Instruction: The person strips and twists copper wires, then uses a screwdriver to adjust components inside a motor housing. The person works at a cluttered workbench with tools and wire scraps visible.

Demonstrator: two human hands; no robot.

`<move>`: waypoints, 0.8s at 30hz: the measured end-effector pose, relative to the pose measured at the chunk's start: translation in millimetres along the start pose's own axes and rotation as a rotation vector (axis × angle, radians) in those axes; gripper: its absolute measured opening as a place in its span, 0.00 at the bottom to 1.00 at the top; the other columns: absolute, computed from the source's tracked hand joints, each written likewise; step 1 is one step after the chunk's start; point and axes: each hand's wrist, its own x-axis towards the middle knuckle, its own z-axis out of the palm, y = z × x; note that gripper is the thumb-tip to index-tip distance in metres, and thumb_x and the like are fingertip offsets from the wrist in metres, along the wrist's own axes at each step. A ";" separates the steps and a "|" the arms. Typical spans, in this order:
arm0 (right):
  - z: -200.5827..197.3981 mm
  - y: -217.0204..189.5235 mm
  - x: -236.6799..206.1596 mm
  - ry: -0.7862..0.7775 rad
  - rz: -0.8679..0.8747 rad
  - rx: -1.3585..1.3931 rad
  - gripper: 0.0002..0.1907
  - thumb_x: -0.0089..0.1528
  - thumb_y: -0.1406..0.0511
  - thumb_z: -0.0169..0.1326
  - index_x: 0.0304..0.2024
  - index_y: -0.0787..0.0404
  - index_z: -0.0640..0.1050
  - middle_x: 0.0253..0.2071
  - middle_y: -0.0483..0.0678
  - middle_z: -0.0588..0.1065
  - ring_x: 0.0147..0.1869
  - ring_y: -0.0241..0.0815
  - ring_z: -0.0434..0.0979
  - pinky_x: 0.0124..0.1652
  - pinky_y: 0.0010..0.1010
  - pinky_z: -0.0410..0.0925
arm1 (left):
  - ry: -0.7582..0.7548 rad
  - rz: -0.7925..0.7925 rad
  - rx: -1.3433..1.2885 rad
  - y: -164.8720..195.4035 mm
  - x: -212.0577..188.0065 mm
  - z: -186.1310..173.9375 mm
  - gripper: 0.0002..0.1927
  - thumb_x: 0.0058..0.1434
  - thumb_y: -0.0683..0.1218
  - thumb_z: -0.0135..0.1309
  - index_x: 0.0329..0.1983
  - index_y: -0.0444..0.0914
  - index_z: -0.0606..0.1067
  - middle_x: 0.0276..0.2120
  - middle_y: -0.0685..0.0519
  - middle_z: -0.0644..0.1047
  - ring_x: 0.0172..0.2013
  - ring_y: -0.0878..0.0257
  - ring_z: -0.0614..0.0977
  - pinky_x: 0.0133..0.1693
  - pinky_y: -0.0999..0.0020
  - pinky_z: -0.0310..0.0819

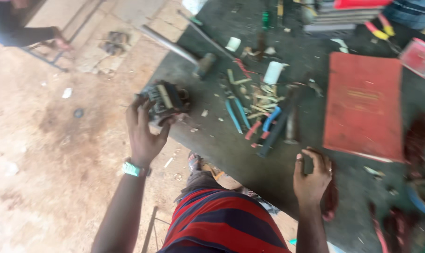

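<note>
We look down from a head camera at a dark workbench point(250, 154) that runs from the upper middle of the frame to the lower right, with a bare dusty floor point(44, 154) on the left.

Our left hand point(144, 133), left of centre, holds a small dark transformer-like block point(165, 100) with a pale band across it. The fingers are curled around its near side, and the block sits right at the bench's left edge, partly over the floor. The view is blurred, so we cannot tell how firm the grip is.

Our right hand point(311, 175), lower right of centre, rests at the bench's near edge with fingers loosely curled and holding nothing.

Between the hands, in the middle of the frame, lie blue-handled pliers point(236, 115), a red-and-blue-handled tool point(264, 126), a white roll point(273, 72) and scattered offcuts. A hammer point(184, 51) lies above the block. A red book point(362, 105) fills the right side.

We judge the main risk to be the block slipping from a one-handed hold and dropping off the edge to the floor, near the sandalled foot point(194, 163) below. Dragging it inward could scatter the loose offcuts or knock the pliers.

Another person's arm point(29, 35) shows at the upper left, well apart.
</note>
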 end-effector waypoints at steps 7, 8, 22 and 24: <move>105.6 -118.8 10.1 -0.099 -0.010 0.336 0.08 0.62 0.70 0.60 0.45 0.63 0.79 0.50 0.53 0.78 0.56 0.48 0.80 0.54 0.37 0.71 | -0.386 0.273 0.282 -109.7 52.3 -16.3 0.42 0.47 0.65 0.70 0.65 0.49 0.74 0.69 0.40 0.63 0.69 0.40 0.61 0.65 0.31 0.46; 120.8 -134.9 13.6 -0.126 -0.018 0.348 0.08 0.62 0.70 0.60 0.44 0.62 0.79 0.50 0.52 0.79 0.55 0.48 0.80 0.53 0.36 0.71 | -0.391 0.282 0.236 -122.6 60.3 -14.5 0.41 0.47 0.65 0.69 0.64 0.49 0.74 0.69 0.40 0.64 0.69 0.40 0.61 0.65 0.31 0.45; 233.2 -241.1 75.5 -0.091 0.060 0.243 0.09 0.59 0.70 0.60 0.42 0.61 0.79 0.49 0.51 0.79 0.56 0.51 0.77 0.56 0.43 0.64 | -0.291 0.257 -0.250 -186.9 173.2 35.4 0.20 0.50 0.49 0.69 0.46 0.43 0.80 0.49 0.50 0.80 0.55 0.52 0.78 0.56 0.51 0.63; 227.9 -221.1 77.3 0.008 0.066 0.062 0.08 0.58 0.70 0.62 0.40 0.60 0.79 0.46 0.49 0.80 0.55 0.50 0.79 0.63 0.52 0.55 | -0.207 0.299 -0.367 -190.6 176.1 48.8 0.19 0.55 0.51 0.68 0.46 0.40 0.79 0.46 0.50 0.80 0.49 0.55 0.80 0.54 0.55 0.65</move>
